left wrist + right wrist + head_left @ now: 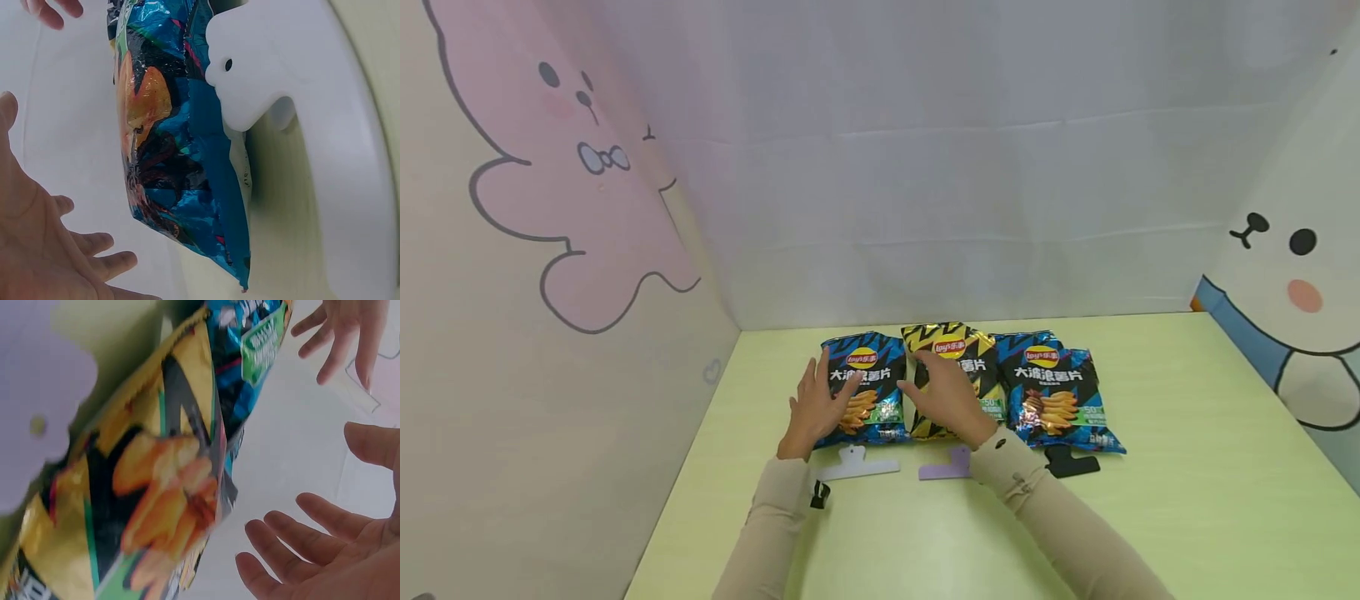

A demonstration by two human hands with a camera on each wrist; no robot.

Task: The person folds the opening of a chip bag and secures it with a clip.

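Three chip bags lie side by side on the table. My left hand hovers at the left edge of the left blue chip bag, fingers spread and holding nothing. Above the yellow chip bag in the middle is my right hand, its fingers also apart with nothing in them. Both wrist views show a gap between the hand and the bag nearest it. The right blue chip bag lies to the right of my right hand. In the left wrist view, a white clip is close beside the blue bag's lower edge.
Along the bags' near edges lie a white clip, a purple clip partly covered by my right sleeve, and a black clip. A white curtain hangs behind the pale green table. Cartoon-printed panels stand at both sides.
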